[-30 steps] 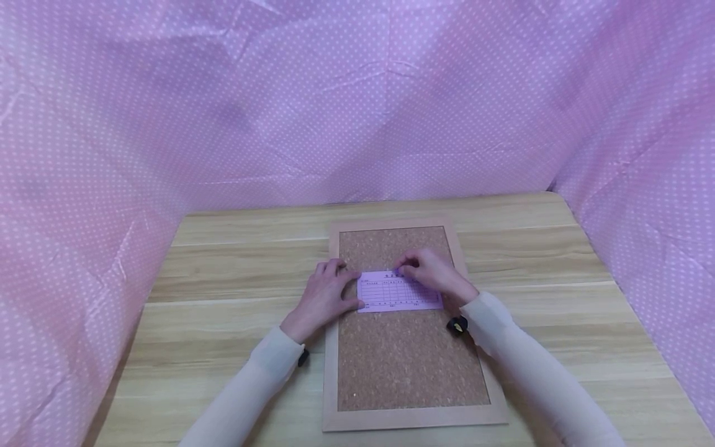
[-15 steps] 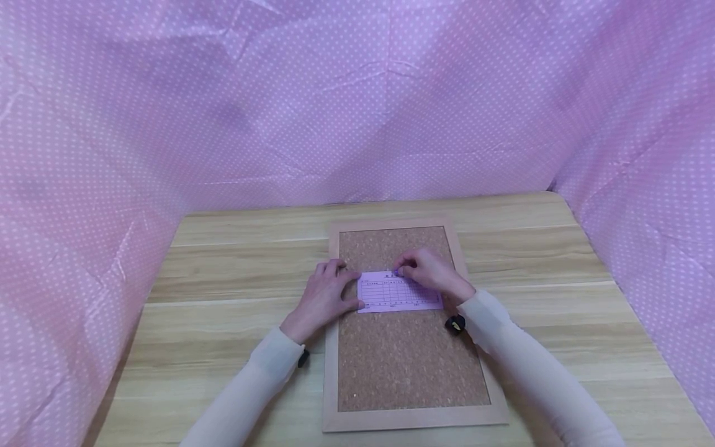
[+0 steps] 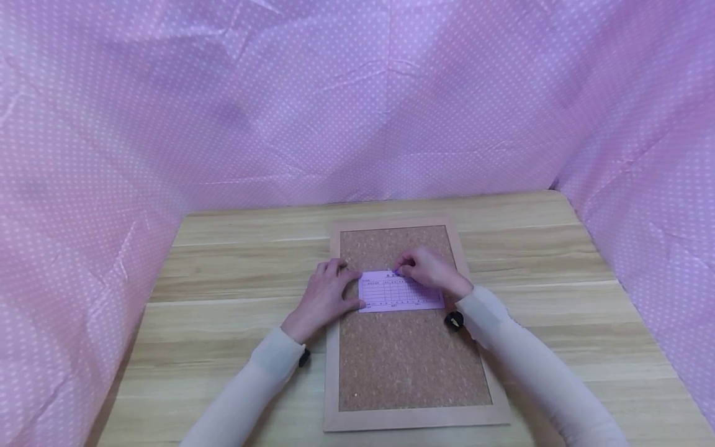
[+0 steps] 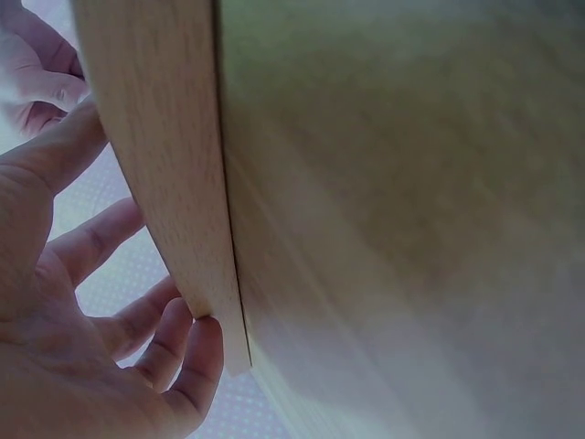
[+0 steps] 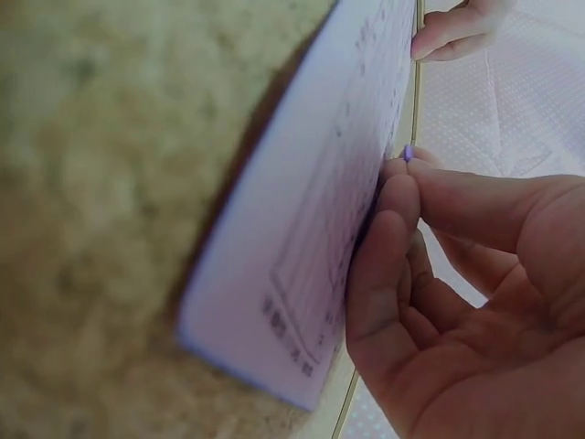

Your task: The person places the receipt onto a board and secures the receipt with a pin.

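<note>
There, on the cork board (image 3: 410, 360) lying flat on the wooden table (image 3: 558, 273), a purple printed slip (image 3: 399, 293) sat across the board's upper half. The left hand (image 3: 326, 297) rested with relaxed, nearly straight fingers on the slip's left edge and the board's frame, pressing rather than gripping. The right hand (image 3: 427, 270) was at the slip's top edge, thumb and forefinger pinched together on a small purple pin (image 5: 409, 153) (only its tip showed, in the right wrist view). Pink dotted cloth (image 3: 357, 93) hung behind and to both sides
</note>
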Available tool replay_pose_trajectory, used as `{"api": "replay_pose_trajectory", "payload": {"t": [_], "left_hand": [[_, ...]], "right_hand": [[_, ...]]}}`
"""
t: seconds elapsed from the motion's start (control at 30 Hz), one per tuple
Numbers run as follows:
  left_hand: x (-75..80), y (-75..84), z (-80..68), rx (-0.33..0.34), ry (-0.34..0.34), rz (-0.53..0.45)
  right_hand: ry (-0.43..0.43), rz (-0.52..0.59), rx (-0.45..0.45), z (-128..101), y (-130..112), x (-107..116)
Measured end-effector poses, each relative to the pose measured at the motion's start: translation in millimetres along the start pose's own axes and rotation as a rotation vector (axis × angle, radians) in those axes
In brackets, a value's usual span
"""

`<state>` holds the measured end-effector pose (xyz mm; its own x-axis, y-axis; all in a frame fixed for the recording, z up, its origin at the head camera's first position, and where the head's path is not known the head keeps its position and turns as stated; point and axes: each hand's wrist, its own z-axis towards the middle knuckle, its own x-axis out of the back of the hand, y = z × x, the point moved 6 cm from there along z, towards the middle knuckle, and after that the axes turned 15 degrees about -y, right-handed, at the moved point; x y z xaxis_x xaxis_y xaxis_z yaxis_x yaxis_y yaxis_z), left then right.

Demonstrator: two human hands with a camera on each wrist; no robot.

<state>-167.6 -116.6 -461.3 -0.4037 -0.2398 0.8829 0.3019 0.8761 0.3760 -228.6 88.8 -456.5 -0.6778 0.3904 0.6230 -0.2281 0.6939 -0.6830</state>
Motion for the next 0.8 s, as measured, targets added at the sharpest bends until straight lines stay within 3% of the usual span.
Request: {"api": "replay_pose_trajectory", "payload": {"t": [0.8], "left_hand": [[0.2, 0.1, 0.5, 0.014, -0.017, 0.007]], "right_hand": [[-0.007, 0.015, -0.088, 2.2, -2.9, 1.7]]}}
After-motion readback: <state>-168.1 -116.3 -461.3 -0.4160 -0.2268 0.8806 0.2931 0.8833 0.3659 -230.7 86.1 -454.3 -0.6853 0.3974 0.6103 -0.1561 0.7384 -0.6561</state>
